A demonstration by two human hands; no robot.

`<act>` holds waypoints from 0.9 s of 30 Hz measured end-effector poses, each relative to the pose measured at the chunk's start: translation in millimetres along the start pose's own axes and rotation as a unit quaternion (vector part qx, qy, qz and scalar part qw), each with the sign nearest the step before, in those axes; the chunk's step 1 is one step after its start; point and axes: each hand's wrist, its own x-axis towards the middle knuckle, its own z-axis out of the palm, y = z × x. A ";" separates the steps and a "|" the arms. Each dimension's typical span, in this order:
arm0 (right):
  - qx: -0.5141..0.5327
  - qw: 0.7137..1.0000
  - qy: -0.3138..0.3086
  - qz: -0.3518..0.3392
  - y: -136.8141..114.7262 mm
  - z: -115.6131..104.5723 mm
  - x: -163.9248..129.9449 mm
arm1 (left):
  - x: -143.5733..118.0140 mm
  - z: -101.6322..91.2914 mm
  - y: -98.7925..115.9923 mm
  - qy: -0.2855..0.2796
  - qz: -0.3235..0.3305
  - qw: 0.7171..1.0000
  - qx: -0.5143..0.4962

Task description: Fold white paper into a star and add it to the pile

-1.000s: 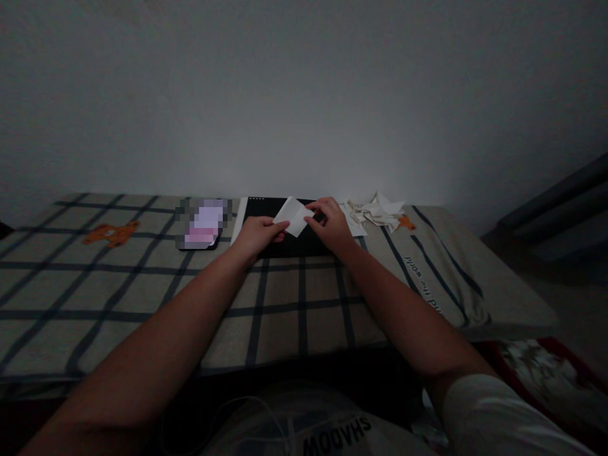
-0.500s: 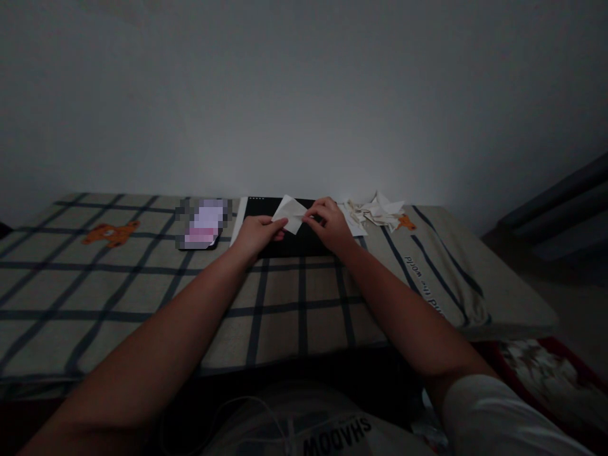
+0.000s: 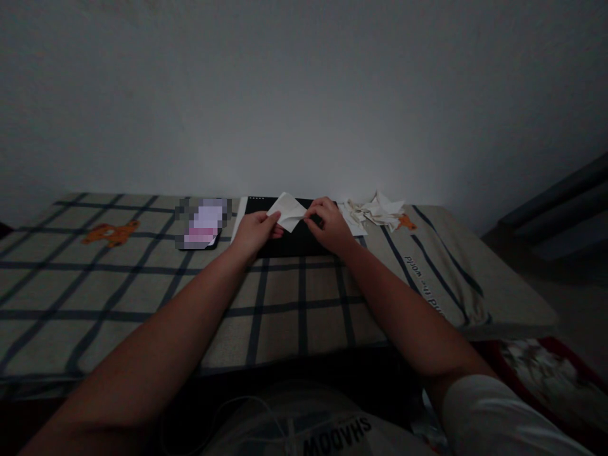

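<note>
A small piece of white paper (image 3: 287, 210), creased and roughly diamond-shaped, is held up between my two hands. My left hand (image 3: 257, 233) grips its lower left edge with the thumb on top and the fingers underneath. At its right corner, the thumb and forefinger of my right hand (image 3: 329, 221) pinch the paper. Beneath both hands lies a flat black board (image 3: 299, 247) with a white strip (image 3: 240, 215) along its left side.
A lit phone (image 3: 205, 221), its screen blurred, lies left of the board. To the right are crumpled papers (image 3: 380, 210) and a flat white sheet (image 3: 355, 223). A checked cloth (image 3: 280, 291) covers the table, which meets a wall (image 3: 304, 95). A red container (image 3: 560, 367) stands low right.
The paper has shifted and turned slightly between my fingers, moving a little up and left. My left hand has moved slightly left; my right hand is almost in the same place.
</note>
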 end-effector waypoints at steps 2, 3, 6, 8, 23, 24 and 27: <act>-0.007 1.000 -0.007 -0.007 -0.7 0.6 -0.7 | -1.3 0.2 1.6 -0.002 0.007 1.000 0.006; -0.009 1.000 -0.010 -0.006 -0.6 1.1 -1.0 | -2.2 0.4 2.3 -0.005 0.009 1.000 0.006; -0.007 1.000 -0.003 0.011 1.1 2.8 -1.0 | -4.4 1.3 3.0 -0.018 0.014 1.000 -0.013; -0.002 1.000 0.014 0.027 2.7 3.8 -0.8 | -5.2 1.8 1.9 -0.033 0.014 0.999 -0.026; 0.004 0.987 0.101 0.126 12.3 16.1 -1.0 | -13.0 7.1 3.2 -0.060 -0.014 0.998 -0.024; 0.012 0.985 0.102 0.140 12.8 16.7 -0.9 | -12.9 7.3 3.0 -0.059 -0.012 0.998 -0.024; 0.027 0.983 0.083 0.163 12.5 16.5 -1.1 | -11.3 7.2 1.2 -0.056 -0.010 0.998 -0.026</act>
